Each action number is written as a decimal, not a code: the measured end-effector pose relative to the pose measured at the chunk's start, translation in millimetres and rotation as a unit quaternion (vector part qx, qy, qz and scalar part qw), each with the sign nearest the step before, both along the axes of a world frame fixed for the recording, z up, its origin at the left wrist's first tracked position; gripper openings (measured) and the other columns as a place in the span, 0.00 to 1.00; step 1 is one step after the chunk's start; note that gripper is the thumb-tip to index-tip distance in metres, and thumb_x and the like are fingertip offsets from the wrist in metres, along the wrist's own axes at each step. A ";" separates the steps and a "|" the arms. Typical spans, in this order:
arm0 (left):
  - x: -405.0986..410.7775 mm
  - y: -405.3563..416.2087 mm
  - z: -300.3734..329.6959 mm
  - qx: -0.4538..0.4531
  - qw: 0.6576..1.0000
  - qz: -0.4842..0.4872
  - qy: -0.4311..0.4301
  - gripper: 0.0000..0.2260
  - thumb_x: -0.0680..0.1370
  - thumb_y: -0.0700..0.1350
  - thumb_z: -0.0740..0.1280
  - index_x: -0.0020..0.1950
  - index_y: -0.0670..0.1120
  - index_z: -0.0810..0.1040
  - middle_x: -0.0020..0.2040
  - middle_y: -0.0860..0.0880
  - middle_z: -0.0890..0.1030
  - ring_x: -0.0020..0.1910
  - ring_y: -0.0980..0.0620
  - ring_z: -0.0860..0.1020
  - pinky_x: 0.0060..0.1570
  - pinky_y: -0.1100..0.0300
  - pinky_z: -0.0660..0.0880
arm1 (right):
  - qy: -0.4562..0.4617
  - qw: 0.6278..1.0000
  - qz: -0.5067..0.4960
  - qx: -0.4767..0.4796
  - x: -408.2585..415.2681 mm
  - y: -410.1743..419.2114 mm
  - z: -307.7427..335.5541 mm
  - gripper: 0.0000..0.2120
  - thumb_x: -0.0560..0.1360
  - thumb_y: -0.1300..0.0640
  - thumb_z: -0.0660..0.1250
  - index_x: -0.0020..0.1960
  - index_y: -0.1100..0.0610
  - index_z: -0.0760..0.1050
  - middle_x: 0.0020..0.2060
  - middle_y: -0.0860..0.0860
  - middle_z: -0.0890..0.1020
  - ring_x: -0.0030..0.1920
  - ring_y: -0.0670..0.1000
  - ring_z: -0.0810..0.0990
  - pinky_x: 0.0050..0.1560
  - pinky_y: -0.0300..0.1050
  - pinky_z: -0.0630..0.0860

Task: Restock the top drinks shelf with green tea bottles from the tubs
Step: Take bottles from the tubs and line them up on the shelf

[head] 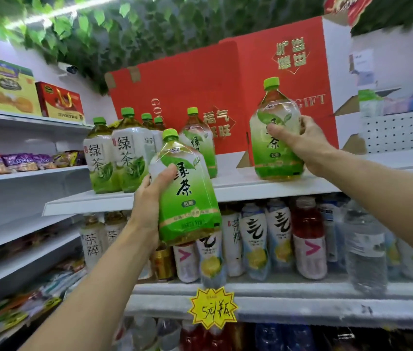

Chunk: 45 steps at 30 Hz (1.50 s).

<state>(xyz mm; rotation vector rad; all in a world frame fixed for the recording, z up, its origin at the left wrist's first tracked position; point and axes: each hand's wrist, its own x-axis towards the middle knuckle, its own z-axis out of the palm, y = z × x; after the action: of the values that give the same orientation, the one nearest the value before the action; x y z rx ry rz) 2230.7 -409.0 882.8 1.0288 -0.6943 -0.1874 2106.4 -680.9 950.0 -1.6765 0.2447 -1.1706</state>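
Observation:
My left hand (150, 196) grips a green tea bottle (187, 193) with a green cap, held upright in front of the top shelf's (129, 200) front edge and below its level. My right hand (301, 145) grips a second green tea bottle (275, 133), whose base rests on or just above the shelf's right part. Several green tea bottles (116, 155) stand on the shelf's left, and one more bottle (200, 145) stands behind the one in my left hand. No tubs are in view.
Two large red gift cartons (225, 79) fill the back of the top shelf. The shelf below (276, 287) holds mixed drinks and a yellow price tag (213, 307). Snack shelves (23, 173) run along the left. Leafy decoration hangs overhead.

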 end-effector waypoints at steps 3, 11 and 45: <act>23.4 -6.2 16.9 -0.006 0.999 -0.035 -0.003 0.33 0.67 0.57 0.77 0.68 0.43 0.78 0.61 0.37 0.82 0.59 0.33 0.81 0.59 0.30 0.75 | 0.037 0.999 -0.034 -0.010 11.6 1.9 2.4 0.52 0.55 0.31 0.78 0.72 0.52 0.65 0.61 0.53 0.76 0.58 0.54 0.78 0.58 0.53 0.77; 63.0 -32.7 46.2 -0.012 0.993 -0.119 -0.019 0.18 0.79 0.54 0.63 0.57 0.43 0.83 0.51 0.41 0.86 0.47 0.41 0.85 0.44 0.47 0.84 | 0.073 0.996 -0.058 -0.005 47.1 -6.7 4.7 0.35 0.69 0.44 0.77 0.65 0.59 0.64 0.54 0.52 0.78 0.51 0.49 0.80 0.52 0.47 0.77; 85.8 -44.8 36.9 -0.042 0.984 -0.173 -0.003 0.22 0.75 0.56 0.65 0.62 0.43 0.82 0.59 0.39 0.83 0.54 0.38 0.83 0.52 0.43 0.82 | 0.038 0.995 0.023 -0.089 93.4 74.7 -9.7 0.27 0.77 0.38 0.64 0.65 0.57 0.69 0.58 0.54 0.77 0.56 0.52 0.78 0.55 0.51 0.80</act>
<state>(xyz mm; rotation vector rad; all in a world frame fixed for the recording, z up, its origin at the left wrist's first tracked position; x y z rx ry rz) 2316.5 -453.8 919.6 0.8229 -0.8775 -0.4527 2199.7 -606.2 940.4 -1.8743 0.1515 -1.1230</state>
